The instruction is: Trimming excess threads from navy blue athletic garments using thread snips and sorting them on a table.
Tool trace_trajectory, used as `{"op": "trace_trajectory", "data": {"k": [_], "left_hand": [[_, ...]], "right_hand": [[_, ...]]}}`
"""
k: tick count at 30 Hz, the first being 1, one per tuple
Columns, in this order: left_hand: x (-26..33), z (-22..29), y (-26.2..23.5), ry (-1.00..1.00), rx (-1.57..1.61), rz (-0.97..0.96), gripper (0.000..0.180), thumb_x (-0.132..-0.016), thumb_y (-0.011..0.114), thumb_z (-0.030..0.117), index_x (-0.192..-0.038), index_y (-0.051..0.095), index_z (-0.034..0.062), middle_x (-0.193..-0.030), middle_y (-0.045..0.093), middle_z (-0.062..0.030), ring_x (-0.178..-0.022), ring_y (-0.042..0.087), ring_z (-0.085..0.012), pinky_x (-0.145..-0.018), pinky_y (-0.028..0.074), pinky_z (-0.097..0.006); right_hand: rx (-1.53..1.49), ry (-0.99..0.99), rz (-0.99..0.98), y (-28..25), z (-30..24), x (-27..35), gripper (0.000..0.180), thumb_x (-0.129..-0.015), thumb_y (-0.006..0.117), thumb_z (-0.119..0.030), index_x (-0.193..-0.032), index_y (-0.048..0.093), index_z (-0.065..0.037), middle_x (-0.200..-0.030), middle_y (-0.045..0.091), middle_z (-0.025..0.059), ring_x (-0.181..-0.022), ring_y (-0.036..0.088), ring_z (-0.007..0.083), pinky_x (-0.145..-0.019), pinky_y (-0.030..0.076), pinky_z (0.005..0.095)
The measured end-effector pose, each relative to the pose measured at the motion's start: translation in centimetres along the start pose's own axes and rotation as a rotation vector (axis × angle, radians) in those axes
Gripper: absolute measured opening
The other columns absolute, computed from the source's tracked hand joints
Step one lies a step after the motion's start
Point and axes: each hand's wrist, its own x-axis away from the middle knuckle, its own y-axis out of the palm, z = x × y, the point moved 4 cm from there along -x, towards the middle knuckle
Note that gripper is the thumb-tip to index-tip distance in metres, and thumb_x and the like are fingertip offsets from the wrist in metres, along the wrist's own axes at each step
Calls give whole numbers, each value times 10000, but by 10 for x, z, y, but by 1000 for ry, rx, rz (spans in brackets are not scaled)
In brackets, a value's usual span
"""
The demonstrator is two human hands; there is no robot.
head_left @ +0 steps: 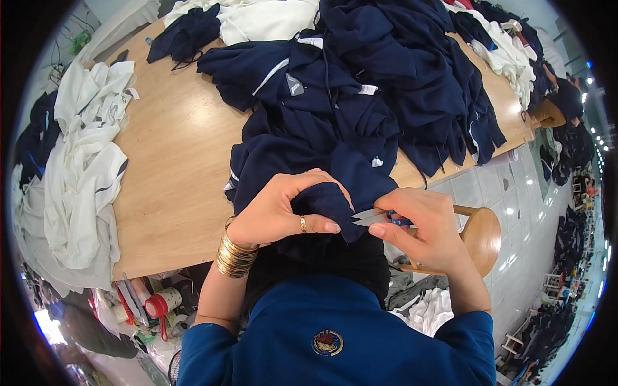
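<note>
My left hand (280, 209) is closed around a bunched part of a navy garment (322, 202), with the thumb pressed along its near side. Gold bangles circle that wrist and a ring sits on the thumb. From the right, my right hand (418, 222) grips a small pair of thread snips (368, 217) with blue handles. Their two pointed blades are slightly apart and lie against the garment's edge, close to my left fingertips. The rest of the navy cloth spreads away over the table, with white labels and a grey tag (294, 84) on it.
A large heap of navy garments (412, 77) covers the far right of the wooden table (174, 161). White garments (87, 167) lie along its left edge, others (267, 19) at the back. A round wooden stool (483, 238) stands right of the table. Below it on the left is a red-lidded cup (162, 303).
</note>
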Motion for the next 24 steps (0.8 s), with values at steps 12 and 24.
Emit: {"op": "trace_trajectory", "data": {"k": [12, 24], "left_hand": [[-1, -3, 1, 1, 28, -6, 282, -667, 756, 77, -920, 642, 30, -904, 625, -32, -829, 574, -120, -789, 437, -244], [1, 1, 3, -21, 5, 3, 290, -666, 758, 82, -924, 640, 24, -894, 620, -30, -826, 566, -119, -781, 432, -241]], "right_hand": [[92, -54, 29, -1, -3, -1, 199, -729, 695, -194, -753, 579, -34, -625, 552, 61, -517, 508, 197, -474, 372, 275], [72, -73, 95, -1, 0, -1, 210, -748, 694, -244, -779, 593, -63, -619, 553, 31, -511, 529, 195, -455, 370, 291]]}}
